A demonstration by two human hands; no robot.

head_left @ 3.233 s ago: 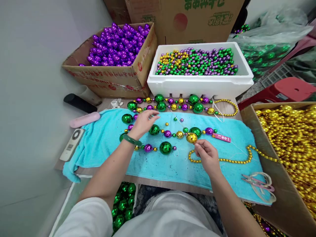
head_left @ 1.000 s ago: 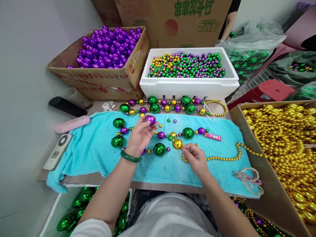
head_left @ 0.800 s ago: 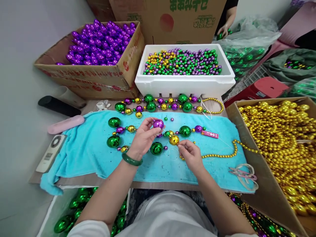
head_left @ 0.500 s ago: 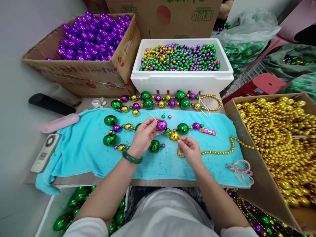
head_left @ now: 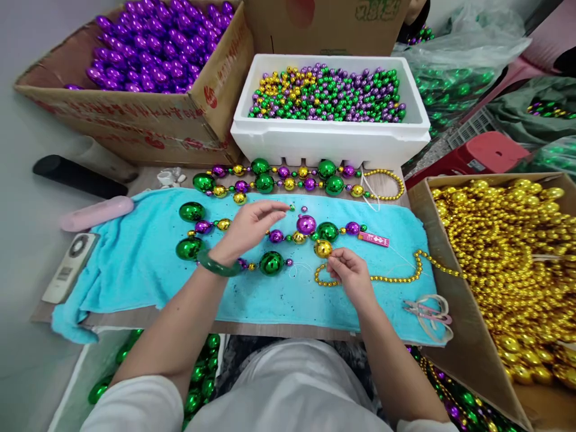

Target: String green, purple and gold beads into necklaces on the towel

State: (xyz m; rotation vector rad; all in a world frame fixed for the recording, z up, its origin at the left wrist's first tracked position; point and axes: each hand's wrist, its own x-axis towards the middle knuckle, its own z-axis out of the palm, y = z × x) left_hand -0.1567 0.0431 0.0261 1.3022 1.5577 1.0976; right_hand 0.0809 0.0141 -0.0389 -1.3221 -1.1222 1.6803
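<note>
My left hand (head_left: 252, 228) reaches over the turquoise towel (head_left: 153, 264), fingers stretched out, with its fingertips at a small green bead (head_left: 292, 207). Just beside that bead lies a small purple bead (head_left: 304, 209). My right hand (head_left: 350, 273) pinches at the edge of a large gold bead (head_left: 323, 248); the thread there is mostly hidden by the fingers. A large purple bead (head_left: 306, 224) sits up and left of the gold one. Rows of strung beads with large green beads (head_left: 272, 263) lie around and partly under my left hand.
Behind stands a white foam box (head_left: 330, 141) of small beads, with a carton (head_left: 216, 114) of purple beads on its left. A carton (head_left: 472, 312) of gold bead strings is at right. Scissors (head_left: 427, 312) lie near the towel's right corner. A finished-looking bead strand (head_left: 264, 183) lies behind the towel.
My left hand has let go of the large purple bead and moved left and up to the small green bead. My right hand stays at the gold bead. The view has shifted slightly.
</note>
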